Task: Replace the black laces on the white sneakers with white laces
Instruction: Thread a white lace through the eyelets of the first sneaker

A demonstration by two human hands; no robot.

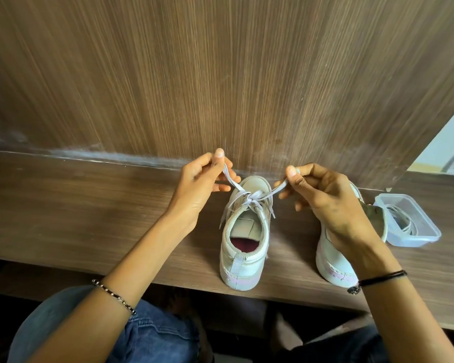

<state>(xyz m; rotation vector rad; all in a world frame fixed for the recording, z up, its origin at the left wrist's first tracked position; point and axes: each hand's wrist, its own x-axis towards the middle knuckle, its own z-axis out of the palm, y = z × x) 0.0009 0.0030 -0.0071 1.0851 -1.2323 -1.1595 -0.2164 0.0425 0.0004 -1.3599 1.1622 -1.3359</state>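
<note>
A white sneaker (243,247) stands heel toward me on the wooden shelf (76,218), threaded with a white lace (249,199) knotted above its tongue. My left hand (202,184) pinches the left loop of that lace between thumb and fingers and holds it up and out. My right hand (323,195) pinches the right loop the same way. The two loops stretch apart from the knot. A second white sneaker (333,260) stands to the right, mostly hidden behind my right wrist.
A clear plastic box (414,231) with coiled laces inside sits at the right end of the shelf. A wooden panel (220,74) rises right behind the shoes. My knees in blue jeans (152,334) are below the shelf's front edge.
</note>
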